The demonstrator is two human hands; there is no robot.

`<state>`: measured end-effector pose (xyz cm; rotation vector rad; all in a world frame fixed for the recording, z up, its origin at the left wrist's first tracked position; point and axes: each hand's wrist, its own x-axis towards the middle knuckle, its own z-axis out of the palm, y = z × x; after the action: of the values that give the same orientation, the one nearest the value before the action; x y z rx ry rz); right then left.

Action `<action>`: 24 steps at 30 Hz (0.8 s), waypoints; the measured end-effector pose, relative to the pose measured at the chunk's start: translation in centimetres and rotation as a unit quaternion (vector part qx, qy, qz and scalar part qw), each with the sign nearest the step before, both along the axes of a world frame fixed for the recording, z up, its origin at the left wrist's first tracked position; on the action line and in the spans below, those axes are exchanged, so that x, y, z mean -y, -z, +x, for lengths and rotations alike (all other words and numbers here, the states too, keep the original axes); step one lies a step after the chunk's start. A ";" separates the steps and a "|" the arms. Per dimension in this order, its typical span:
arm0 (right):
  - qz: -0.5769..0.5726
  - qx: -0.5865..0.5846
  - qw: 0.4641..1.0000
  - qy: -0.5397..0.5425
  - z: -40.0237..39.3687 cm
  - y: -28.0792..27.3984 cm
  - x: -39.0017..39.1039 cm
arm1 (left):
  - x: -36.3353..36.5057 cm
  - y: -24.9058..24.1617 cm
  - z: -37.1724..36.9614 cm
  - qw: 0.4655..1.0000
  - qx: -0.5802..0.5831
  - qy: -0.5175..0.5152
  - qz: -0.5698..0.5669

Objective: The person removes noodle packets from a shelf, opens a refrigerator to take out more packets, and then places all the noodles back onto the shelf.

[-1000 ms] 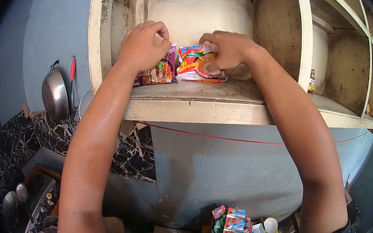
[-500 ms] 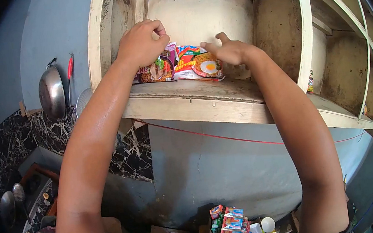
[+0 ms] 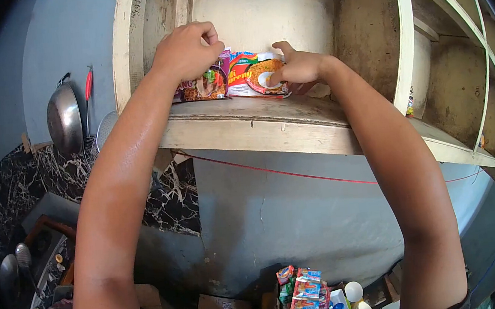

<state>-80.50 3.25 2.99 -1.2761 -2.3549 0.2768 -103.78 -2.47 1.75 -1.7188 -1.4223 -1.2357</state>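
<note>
On the wooden shelf, two instant noodle packets stand side by side, leaning back. My left hand [image 3: 185, 52] is closed at the top of the purple noodle packet [image 3: 216, 84], its thumb and finger pinched by the upper corner and covering the packet's left part. Beside it is the white, red and green Mi Goreng packet [image 3: 242, 76] with a fried egg picture. My right hand [image 3: 305, 67] reaches that packet's right side with fingers spread; one digit lies over the egg picture and another points up behind the top edge.
The worn cream shelf [image 3: 256, 126] has a raised front edge and upright dividers. A wok [image 3: 64, 119] and red-handled utensil [image 3: 89, 89] hang at left. Below, sachets [image 3: 307, 293] and white cups [image 3: 353, 292] stand near the wall. A red cord [image 3: 273, 170] runs under the shelf.
My right hand has come down onto the Mi Goreng packet's right side, covering part of the egg picture. My left hand keeps its place at the purple packet. The view has shifted slightly.
</note>
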 end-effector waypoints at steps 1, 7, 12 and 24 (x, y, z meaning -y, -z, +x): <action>0.002 0.022 1.000 0.014 0.1 0.0 0.3 | 0.1 0.1 0.1 1.000 -0.024 -0.011 -0.015; 0.100 0.021 0.994 0.049 0.2 0.2 -0.5 | 0.1 0.5 -0.1 0.996 -0.067 -0.028 -0.043; 0.345 -0.110 0.932 0.030 0.7 -0.1 0.0 | 0.0 0.4 0.0 0.995 -0.094 -0.041 -0.018; 0.478 -0.069 0.855 -0.189 12.4 11.4 16.1 | 5.0 2.8 5.8 0.962 -0.036 0.125 0.240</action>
<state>-68.05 -12.81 -8.38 -0.2972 -2.0983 -0.6140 -97.95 -7.45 -1.09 -1.6057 -0.7892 -1.4881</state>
